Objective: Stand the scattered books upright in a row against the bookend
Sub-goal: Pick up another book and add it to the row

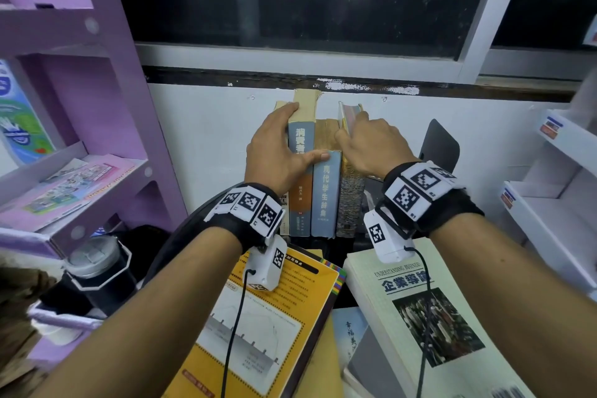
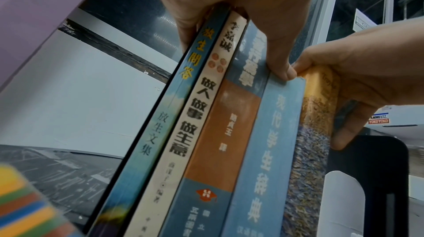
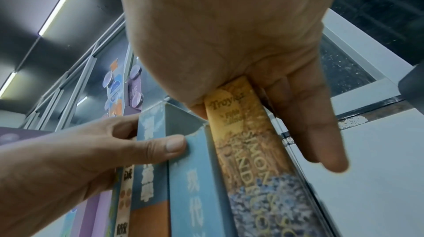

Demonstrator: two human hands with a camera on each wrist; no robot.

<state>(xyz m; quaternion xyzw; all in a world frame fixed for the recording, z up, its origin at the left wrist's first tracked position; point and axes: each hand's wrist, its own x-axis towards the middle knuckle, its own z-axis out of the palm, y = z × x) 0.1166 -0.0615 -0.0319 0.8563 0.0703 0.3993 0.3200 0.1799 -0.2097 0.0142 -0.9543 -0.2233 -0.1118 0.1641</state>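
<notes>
Several books stand upright in a row by the white wall. My left hand (image 1: 300, 134) grips the left ones over their tops, fingers past the tall blue-and-orange book (image 1: 300, 171), thumb on the blue dictionary (image 1: 324, 194). My right hand (image 1: 350, 128) pinches the top of the speckled yellow-and-purple book (image 1: 350, 200) at the row's right end, thumb left, fingers right. The dark bookend (image 1: 441, 145) stands a gap away to its right. In the left wrist view a thin blue book (image 2: 160, 123) and a cream book (image 2: 190, 132) stand left of the blue-and-orange one (image 2: 229, 132).
A yellow book (image 1: 268, 326), a pale "Understanding Business" book (image 1: 420, 300) and a small light-blue book (image 1: 349, 329) lie flat near me. A purple shelf unit (image 1: 97, 139) stands left, white shelves (image 1: 549, 203) right. A dark lidded bottle (image 1: 97, 268) sits at lower left.
</notes>
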